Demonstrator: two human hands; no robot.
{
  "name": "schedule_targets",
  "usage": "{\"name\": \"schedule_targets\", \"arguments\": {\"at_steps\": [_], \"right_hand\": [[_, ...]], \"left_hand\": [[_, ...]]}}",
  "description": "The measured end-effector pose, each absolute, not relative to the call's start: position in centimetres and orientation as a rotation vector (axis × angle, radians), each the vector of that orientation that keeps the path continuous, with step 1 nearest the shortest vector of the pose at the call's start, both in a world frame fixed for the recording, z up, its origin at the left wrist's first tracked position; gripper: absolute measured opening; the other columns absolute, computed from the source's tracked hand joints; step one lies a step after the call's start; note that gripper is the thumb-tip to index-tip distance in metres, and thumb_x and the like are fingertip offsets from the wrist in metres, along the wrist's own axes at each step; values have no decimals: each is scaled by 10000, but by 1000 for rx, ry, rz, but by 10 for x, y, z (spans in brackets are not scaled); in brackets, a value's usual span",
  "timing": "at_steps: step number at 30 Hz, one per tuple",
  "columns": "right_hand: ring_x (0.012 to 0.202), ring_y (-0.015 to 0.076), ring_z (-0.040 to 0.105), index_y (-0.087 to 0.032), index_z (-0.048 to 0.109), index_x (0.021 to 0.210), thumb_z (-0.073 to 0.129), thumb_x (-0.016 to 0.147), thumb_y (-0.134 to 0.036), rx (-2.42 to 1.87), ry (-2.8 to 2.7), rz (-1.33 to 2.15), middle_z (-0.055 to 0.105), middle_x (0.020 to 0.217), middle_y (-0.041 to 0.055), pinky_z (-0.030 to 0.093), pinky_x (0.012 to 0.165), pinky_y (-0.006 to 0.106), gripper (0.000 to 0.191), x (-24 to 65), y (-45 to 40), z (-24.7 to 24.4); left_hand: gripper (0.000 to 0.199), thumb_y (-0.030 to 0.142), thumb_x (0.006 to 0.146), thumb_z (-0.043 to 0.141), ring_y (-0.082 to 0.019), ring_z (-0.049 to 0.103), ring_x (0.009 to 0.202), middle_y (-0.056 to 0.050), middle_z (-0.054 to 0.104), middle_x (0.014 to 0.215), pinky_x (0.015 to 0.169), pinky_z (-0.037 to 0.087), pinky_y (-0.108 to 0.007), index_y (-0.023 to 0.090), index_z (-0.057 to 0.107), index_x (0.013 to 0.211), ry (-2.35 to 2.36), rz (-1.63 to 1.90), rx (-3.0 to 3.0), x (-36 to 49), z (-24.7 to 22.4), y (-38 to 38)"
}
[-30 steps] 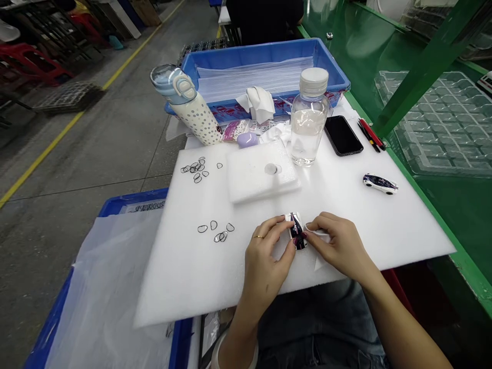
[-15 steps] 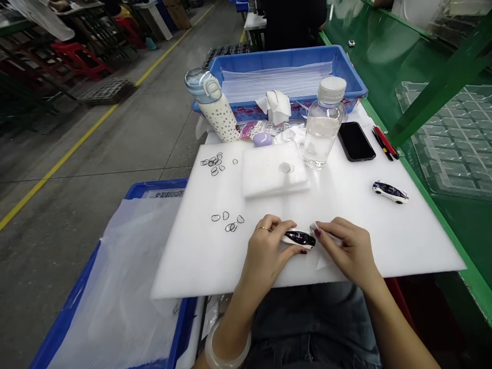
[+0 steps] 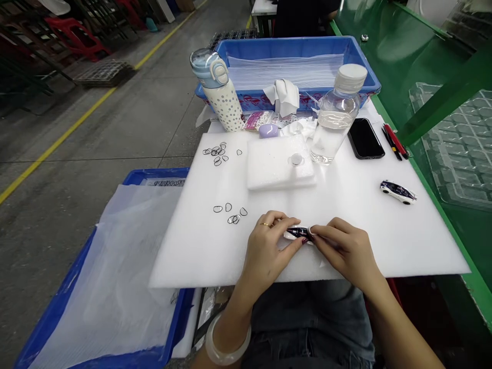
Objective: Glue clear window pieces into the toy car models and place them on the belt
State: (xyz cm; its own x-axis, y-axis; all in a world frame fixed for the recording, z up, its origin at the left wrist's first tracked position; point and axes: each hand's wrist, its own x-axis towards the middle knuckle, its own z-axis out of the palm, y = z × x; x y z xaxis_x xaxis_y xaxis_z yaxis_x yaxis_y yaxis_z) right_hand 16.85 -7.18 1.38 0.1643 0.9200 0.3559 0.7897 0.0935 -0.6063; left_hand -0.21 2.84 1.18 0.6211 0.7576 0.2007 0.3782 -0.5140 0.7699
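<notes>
My left hand (image 3: pixel 269 243) grips a small white and dark toy car (image 3: pixel 295 233) between thumb and fingers, low over the front of the white foam board (image 3: pixel 184 246). My right hand (image 3: pixel 346 246) is closed in a pinch on a piece of white cloth (image 3: pixel 311 230), pressed against the right end of the car. Most of the cloth is hidden by the fingers; whether it is fabric or tissue I cannot tell. A second toy car (image 3: pixel 398 192), white and dark blue, rests on the board to the right.
Several thin black rings (image 3: pixel 233 219) lie on the board's left side. Behind are a foam block (image 3: pixel 279 166), a clear bottle (image 3: pixel 334 125), a dotted flask (image 3: pixel 225 105), a phone (image 3: pixel 366 138) and cutters (image 3: pixel 395 141). Blue bins (image 3: pixel 294 46) stand at the back and lower left.
My right hand has brought the white cloth left onto the end of the toy car, where there was a small gap before. The view has shifted slightly.
</notes>
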Motion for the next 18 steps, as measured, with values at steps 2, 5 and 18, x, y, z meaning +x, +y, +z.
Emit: {"name": "schedule_targets", "arguments": {"at_steps": [2, 5, 18], "right_hand": [[586, 94, 563, -214, 732, 1029, 566, 965, -222, -1731, -1653, 216, 613, 755, 15, 440, 530, 226, 178, 168, -72, 13], [590, 96, 552, -208, 727, 1043, 562, 969, -219, -1739, -1678, 187, 607, 753, 15, 434, 535, 232, 182, 168, -72, 13], [630, 119, 610, -219, 707, 1086, 500, 996, -218, -1847, -1875, 63, 665, 808, 34, 398, 527, 236, 226, 170, -74, 21]], "left_hand": [[266, 174, 833, 753, -234, 604, 962, -47, 602, 1022, 813, 548, -397, 247, 692, 1081, 888, 692, 2140, -2, 12, 29], [264, 167, 825, 760, -235, 604, 955, -47, 604, 1015, 807, 545, -397, 241, 693, 1069, 885, 695, 2152, -1, 12, 29], [274, 141, 811, 769, -228, 596, 930, -44, 601, 1002, 785, 543, -380, 229, 690, 1059, 880, 728, 2187, -2, 9, 30]]}}
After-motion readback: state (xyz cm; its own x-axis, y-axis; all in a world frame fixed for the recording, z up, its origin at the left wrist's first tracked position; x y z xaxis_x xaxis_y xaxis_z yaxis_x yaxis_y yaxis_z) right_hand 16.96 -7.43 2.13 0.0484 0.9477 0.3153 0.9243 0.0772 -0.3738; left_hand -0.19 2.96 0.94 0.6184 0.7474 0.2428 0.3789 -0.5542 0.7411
